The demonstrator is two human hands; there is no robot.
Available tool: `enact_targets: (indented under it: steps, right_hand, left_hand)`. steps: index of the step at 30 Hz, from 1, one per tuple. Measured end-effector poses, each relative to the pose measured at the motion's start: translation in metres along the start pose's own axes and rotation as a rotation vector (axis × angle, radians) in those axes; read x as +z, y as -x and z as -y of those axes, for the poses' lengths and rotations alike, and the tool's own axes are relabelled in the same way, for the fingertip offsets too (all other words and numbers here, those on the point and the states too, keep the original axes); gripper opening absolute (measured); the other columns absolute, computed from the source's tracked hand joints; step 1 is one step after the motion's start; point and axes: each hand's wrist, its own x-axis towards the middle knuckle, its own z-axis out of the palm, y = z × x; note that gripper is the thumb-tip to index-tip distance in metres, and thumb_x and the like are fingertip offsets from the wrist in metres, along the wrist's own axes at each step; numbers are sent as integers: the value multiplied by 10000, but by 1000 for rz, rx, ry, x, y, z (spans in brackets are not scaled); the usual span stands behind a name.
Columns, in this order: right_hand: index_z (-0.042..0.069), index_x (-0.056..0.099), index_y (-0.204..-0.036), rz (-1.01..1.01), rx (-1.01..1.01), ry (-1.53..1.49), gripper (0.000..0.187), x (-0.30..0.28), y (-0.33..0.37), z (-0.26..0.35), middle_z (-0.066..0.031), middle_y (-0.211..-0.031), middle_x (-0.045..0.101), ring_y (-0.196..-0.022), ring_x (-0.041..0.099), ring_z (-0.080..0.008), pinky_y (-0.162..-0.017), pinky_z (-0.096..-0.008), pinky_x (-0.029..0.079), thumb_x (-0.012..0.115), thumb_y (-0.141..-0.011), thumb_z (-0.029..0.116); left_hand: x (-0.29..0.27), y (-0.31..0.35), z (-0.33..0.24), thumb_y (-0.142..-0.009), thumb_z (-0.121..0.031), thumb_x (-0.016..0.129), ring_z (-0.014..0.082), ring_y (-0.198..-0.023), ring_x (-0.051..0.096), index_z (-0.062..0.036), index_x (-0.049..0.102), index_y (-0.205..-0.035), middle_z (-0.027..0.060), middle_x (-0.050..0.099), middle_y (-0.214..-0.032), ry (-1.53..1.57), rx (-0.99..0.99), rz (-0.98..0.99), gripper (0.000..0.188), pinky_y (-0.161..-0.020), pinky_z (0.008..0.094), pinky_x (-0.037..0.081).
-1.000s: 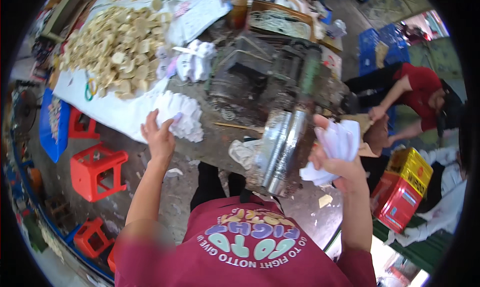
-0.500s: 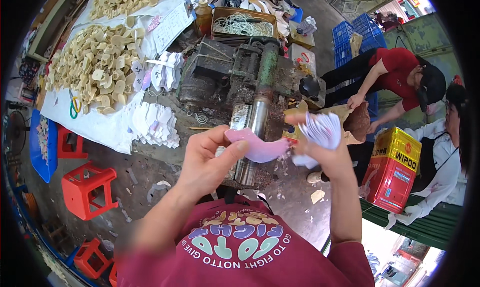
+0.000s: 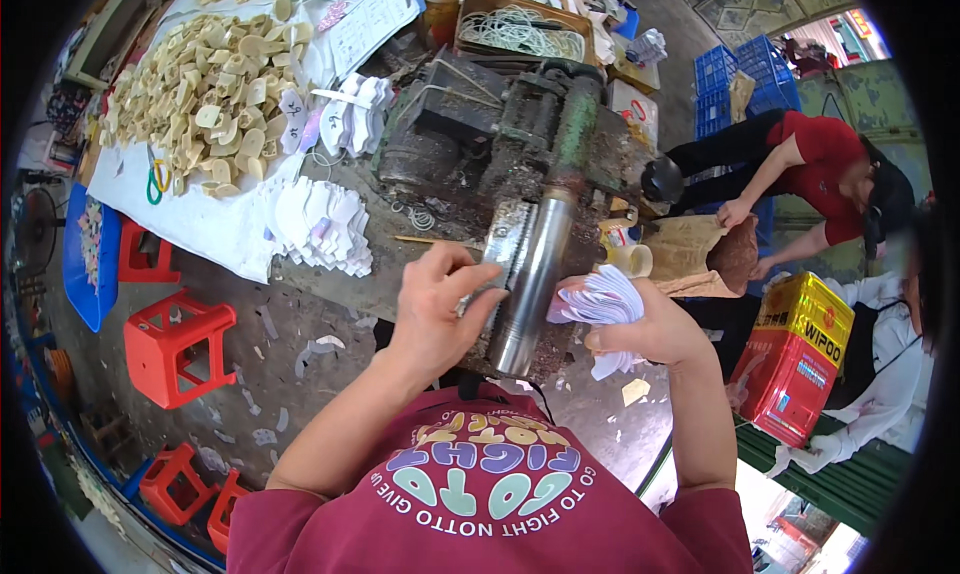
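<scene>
My left hand (image 3: pixel 445 299) is beside the left side of a shiny metal roller (image 3: pixel 535 284) on a greasy green machine (image 3: pixel 490 124). Its thumb and forefinger are apart, and I see nothing between them. On the roller's other side, my right hand (image 3: pixel 660 324) grips a fanned stack of curved white and lilac pieces (image 3: pixel 605 309), thumb on top. The stack's left end comes close to the roller; whether it touches cannot be made out. A rough, speckled metal plate (image 3: pixel 508 236) lies along the roller's left side.
Left of the machine are a pile of beige curved pieces (image 3: pixel 215 104), stacked white pieces (image 3: pixel 325 229) and green-handled scissors (image 3: pixel 157 179). Red stools (image 3: pixel 180 349) stand on the floor. At right, a person in red (image 3: pixel 815 169) handles a brown sack (image 3: pixel 700 259) near a red-yellow tin (image 3: pixel 795 364).
The pink glittery curved piece has left my left hand and no longer shows as a separate piece. My right hand's stack has turned and come down beside the roller. The view has shifted slightly.
</scene>
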Motion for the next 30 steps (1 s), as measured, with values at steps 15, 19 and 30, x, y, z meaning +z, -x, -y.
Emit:
enact_targets:
  steps: [15, 19, 30]
  right_hand:
    - [-85, 400, -1342, -22, -283, -494, 859, 17, -2, 14, -69, -748, 576, -700, 598, -188, -820, -340, 474, 766, -662, 290]
    - [-95, 332, -1390, -80, -290, -450, 935, 29, -6, 23, -42, -722, 554, -666, 570, -175, -799, -343, 487, 773, -649, 269]
    - [-32, 395, -1381, -108, -291, -285, 860, 69, -1, 44, -29, -917, 608, -736, 572, -90, -647, -254, 453, 714, -583, -42]
  left_hand:
    - [-153, 10, 202, -785, -84, 667, 263, -852, 588, -58, 645, -798, 87, 609, -859, -781, -111, -339, 37, -770, 410, 426]
    - [-134, 42, 230, -755, -109, 675, 295, -945, 562, -100, 686, -926, 119, 595, -1013, -831, -165, -145, 171, -859, 430, 398]
    - [-41, -33, -59, -772, -95, 747, 89, -729, 582, -6, 662, -820, 19, 647, -776, 988, -428, 332, 132, -718, 241, 467]
